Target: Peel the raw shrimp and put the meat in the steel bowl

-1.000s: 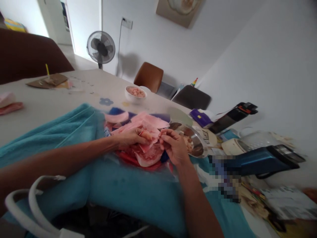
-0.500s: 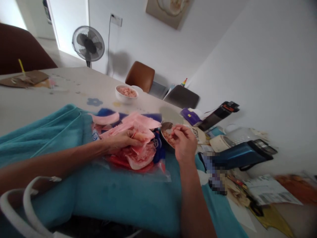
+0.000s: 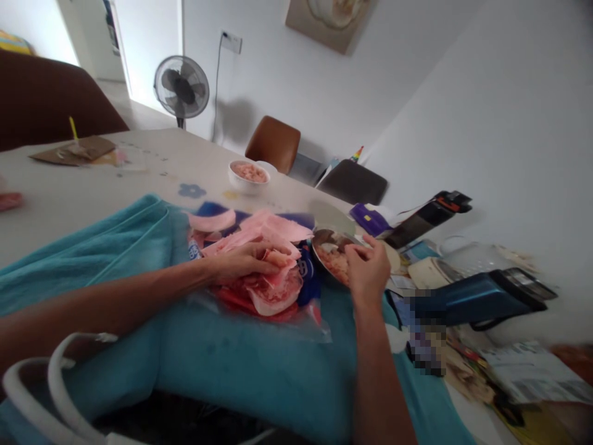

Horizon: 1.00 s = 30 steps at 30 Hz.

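Observation:
My left hand (image 3: pixel 243 261) lies on a pile of pink raw meat slices (image 3: pixel 273 290) and holds one small piece against the pile with its fingers curled. The meat rests on a clear plastic bag (image 3: pixel 278 318) spread over a teal towel (image 3: pixel 139 247). My right hand (image 3: pixel 368 269) is over the rim of a metal bowl (image 3: pixel 324 238) that holds bits of meat, its fingers drawn together in a pinch; what they hold I cannot make out.
A white bowl of pink pieces (image 3: pixel 249 175) stands farther back on the table. To the right lie a blue flask (image 3: pixel 482 296), a black bottle (image 3: pixel 426 216), a purple box (image 3: pixel 370 219) and papers (image 3: pixel 523 371). A fan (image 3: pixel 181 88) and chairs (image 3: pixel 273 143) stand behind.
My right hand left the meat pile and moved right to the metal bowl. My left hand stayed on the pile.

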Motion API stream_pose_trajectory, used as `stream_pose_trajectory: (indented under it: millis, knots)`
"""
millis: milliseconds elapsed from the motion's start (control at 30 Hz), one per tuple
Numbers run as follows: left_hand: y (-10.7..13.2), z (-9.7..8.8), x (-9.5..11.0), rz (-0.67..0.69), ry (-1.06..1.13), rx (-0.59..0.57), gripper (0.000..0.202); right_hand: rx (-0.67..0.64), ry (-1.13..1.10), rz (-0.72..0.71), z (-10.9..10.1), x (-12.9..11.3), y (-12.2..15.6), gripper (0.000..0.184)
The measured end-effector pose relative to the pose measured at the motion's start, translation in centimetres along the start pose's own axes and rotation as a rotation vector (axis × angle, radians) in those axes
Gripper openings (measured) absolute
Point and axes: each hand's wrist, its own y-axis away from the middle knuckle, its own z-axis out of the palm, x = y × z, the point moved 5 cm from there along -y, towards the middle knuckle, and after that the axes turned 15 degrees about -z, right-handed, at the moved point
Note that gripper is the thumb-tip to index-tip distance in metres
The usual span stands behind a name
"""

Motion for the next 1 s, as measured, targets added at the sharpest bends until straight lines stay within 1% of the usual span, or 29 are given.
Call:
stream_pose_trajectory:
  millis: [67, 167, 200, 267, 367, 400, 433, 467, 533, 600, 667, 733, 800, 867, 1000]
  knots:
    - [0.1, 0.0, 0.1, 0.025, 0.0, 0.007, 0.034, 0.011, 0.018, -0.025, -0.2, -0.3, 0.0, 0.052]
    - [0.0, 0.1, 0.1, 0.038, -0.017, 0.01, 0.025, -0.025, 0.044, -0.034, -0.2, -0.6, 0.0, 0.028]
    - [-0.1, 0.1, 0.0, 0.047, -0.019, 0.018, 0.023, -0.04, 0.048, -0.04, -0.1, -0.8, 0.0, 0.026]
    - [-0.1, 0.1, 0.1, 0.069, -0.028, 0.034, 0.02, -0.027, 0.028, -0.088, -0.1, -1.4, 0.0, 0.029]
    - [0.0, 0.1, 0.5, 0.113, -0.138, 0.074, 0.014, 0.088, -0.119, -0.167, -0.4, -2.9, 0.5, 0.027]
    - [0.1, 0.1, 0.7, 0.145, -0.212, 0.111, 0.013, 0.107, -0.197, -0.159, -0.3, -3.3, 0.9, 0.027]
    - [0.3, 0.0, 1.0, 0.188, -0.299, 0.16, 0.014, 0.091, -0.28, -0.131, -0.1, -3.8, 1.3, 0.026]
    - [0.5, 0.0, 1.4, 0.236, -0.39, 0.211, 0.018, 0.033, -0.363, -0.097, 0.3, -4.2, 1.7, 0.024]
    - [1.1, 0.2, 1.9, 0.334, -0.544, 0.289, 0.034, -0.165, -0.48, -0.071, 1.5, -5.4, 2.6, 0.02]
    - [1.4, 0.5, 2.1, 0.397, -0.631, 0.321, 0.054, -0.367, -0.524, -0.122, 2.4, -6.7, 3.4, 0.015]
    - [1.5, 0.6, 2.0, 0.427, -0.686, 0.329, 0.066, -0.514, -0.546, -0.192, 2.9, -7.8, 4.0, 0.012]
    - [1.4, 0.7, 1.7, 0.443, -0.733, 0.335, 0.07, -0.604, -0.578, -0.239, 3.1, -8.4, 4.2, 0.012]
    - [1.4, 0.6, 1.6, 0.462, -0.778, 0.352, 0.071, -0.655, -0.597, -0.245, 3.0, -8.6, 4.2, 0.013]
    - [1.4, 0.5, 1.7, 0.475, -0.809, 0.386, 0.071, -0.695, -0.607, -0.225, 3.0, -8.5, 4.2, 0.014]
    - [1.6, 0.4, 1.8, 0.459, -0.827, 0.448, 0.064, -0.841, -0.641, -0.163, 3.3, -8.2, 4.7, 0.022]
